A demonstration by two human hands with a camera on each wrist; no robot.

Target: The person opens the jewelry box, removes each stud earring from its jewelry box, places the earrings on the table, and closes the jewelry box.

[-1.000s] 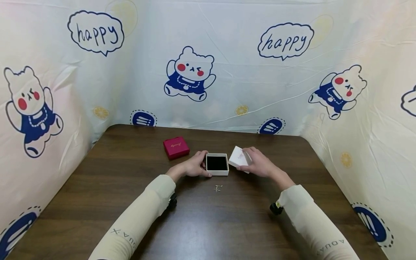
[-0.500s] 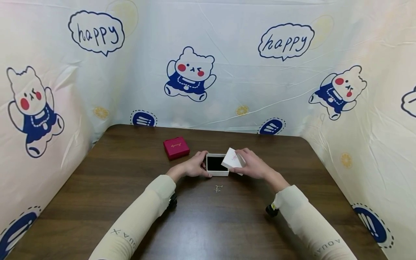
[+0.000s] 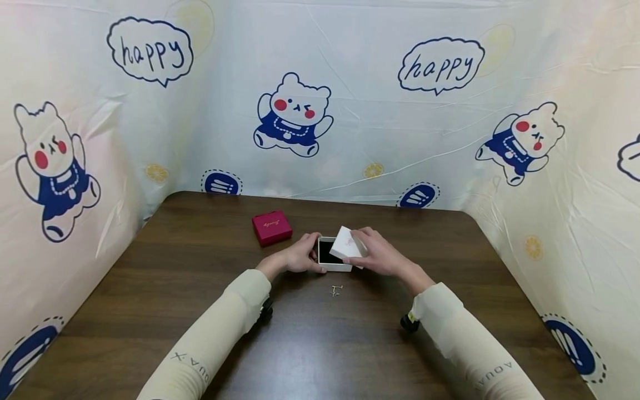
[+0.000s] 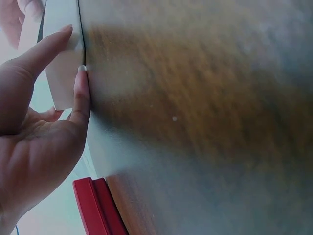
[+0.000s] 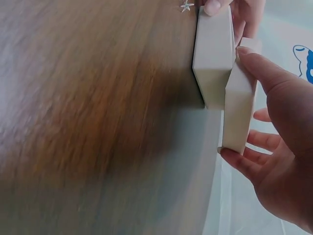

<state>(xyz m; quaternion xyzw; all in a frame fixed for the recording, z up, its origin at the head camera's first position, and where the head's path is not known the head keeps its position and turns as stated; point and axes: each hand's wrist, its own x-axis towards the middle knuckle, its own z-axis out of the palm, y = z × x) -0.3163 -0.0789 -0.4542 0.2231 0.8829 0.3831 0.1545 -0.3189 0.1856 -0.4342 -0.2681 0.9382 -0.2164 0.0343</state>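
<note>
A small white box [image 3: 336, 267] with a black inside stands on the table. At its left end my left hand [image 3: 300, 254] holds it, thumb at the front side and fingers around the far side. My right hand [image 3: 382, 255] grips the white lid [image 3: 345, 243] by its edges. Tilted, the lid hangs over the right part of the box and hides some of the black inside. In the right wrist view, the lid [image 5: 239, 105] meets or nearly meets the box's upper edge. Small silvery jewellery [image 3: 335, 290] lies in front of the box; one piece is star-shaped [image 5: 186, 6].
A closed red box [image 3: 271, 228] with gold lettering sits behind and left of the white box. The brown wooden table [image 3: 320, 344] extends around the hands. Printed cloth [image 3: 360, 128] hangs along its back and sides.
My right hand has moved left with the lid, from beside the white box to over its right part. My left hand has stayed on the box.
</note>
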